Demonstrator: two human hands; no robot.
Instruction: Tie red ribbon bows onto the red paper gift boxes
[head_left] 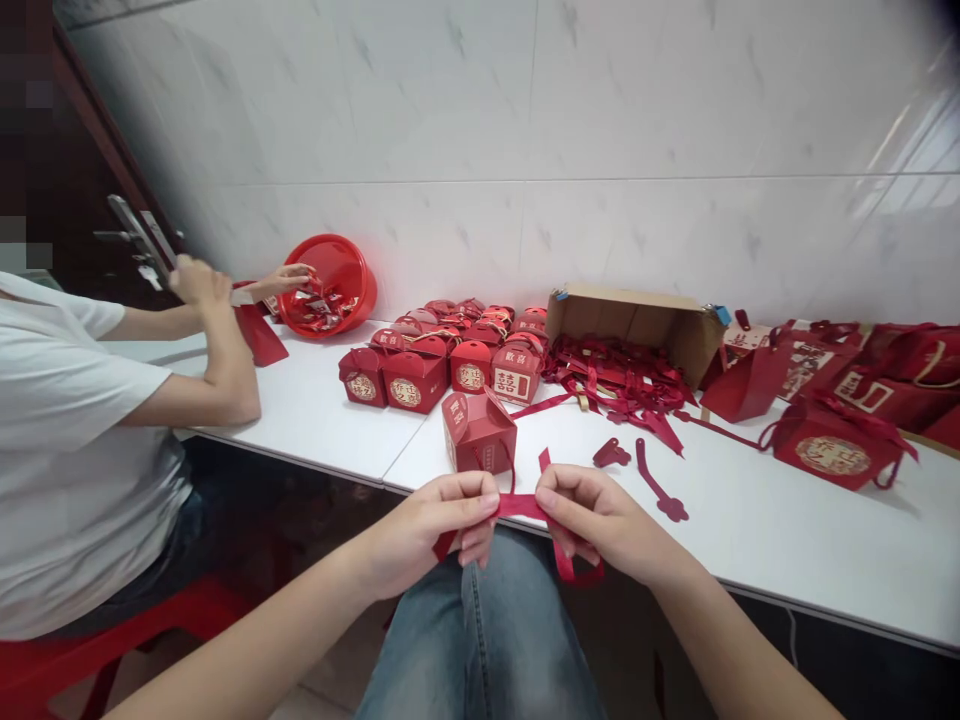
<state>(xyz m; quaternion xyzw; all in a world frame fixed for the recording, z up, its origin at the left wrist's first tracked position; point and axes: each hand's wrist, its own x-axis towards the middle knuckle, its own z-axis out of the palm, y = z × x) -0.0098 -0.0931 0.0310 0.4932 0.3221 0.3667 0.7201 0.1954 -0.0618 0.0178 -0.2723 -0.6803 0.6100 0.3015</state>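
A red ribbon [520, 506] stretches between my two hands just past the table's front edge, above my lap. My left hand [450, 515] pinches one part of it, with a short piece hanging below the fingers. Closed on the other part is my right hand [589, 510]; one end sticks up above its fingertips and a loop hangs underneath. Right behind the ribbon, a small red gift box [480, 432] stands on the white table [720, 530], its thin cord handle reaching down toward the ribbon near my left fingertips.
Several red boxes [416, 378] stand in rows at the back. A cardboard box [634, 310] spills ribbons. Dark red tags [660, 490] lie to the right, near a larger red box [832, 445]. At left, a person [82, 430] reaches into a red basin [364, 290].
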